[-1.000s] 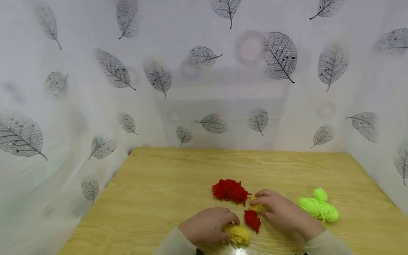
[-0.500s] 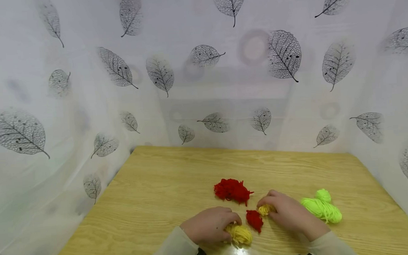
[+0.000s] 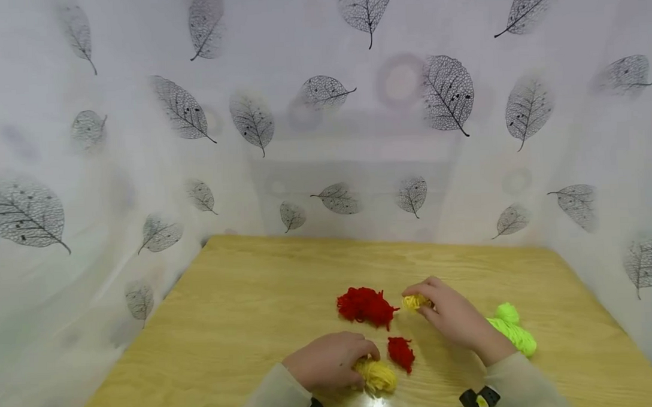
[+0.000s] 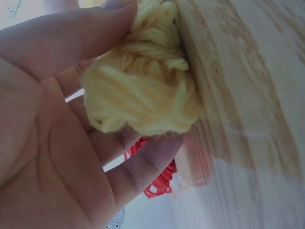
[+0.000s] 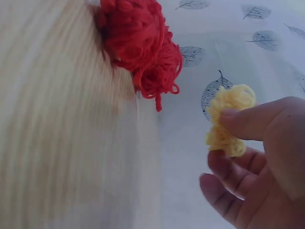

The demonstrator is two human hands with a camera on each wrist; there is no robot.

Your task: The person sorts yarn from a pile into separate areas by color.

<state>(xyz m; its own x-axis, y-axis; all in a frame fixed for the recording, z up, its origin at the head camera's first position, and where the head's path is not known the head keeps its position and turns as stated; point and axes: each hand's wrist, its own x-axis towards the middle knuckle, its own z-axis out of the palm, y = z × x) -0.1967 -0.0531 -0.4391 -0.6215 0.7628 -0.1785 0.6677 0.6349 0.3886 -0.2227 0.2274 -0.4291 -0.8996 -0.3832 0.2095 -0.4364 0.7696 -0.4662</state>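
Note:
My left hand [image 3: 331, 362] grips a larger yellow ball of yarn [image 4: 143, 90] near the table's front, thumb on one side and fingers curled on the other. The yarn lies against the wood in the left wrist view. Between thumb and fingers of my right hand [image 3: 454, 316] a small yellow bundle of yarn [image 5: 231, 119] is pinched, held up above the table. A small red bundle of yarn [image 3: 401, 353] lies between the two hands. Just left of the raised yellow bundle is a bigger red heap of yarn [image 3: 366, 305], lumpy with loose loops.
Bright green yarn [image 3: 514, 331] lies to the right, partly behind my right forearm. The wooden table [image 3: 227, 309] stretches out to the left and back. A pale curtain [image 3: 323, 132] with leaf prints hangs round its back and sides.
My right hand has picked the small yellow bundle up from beside the small red one and carried it up and back. The left hand stays on its yellow ball.

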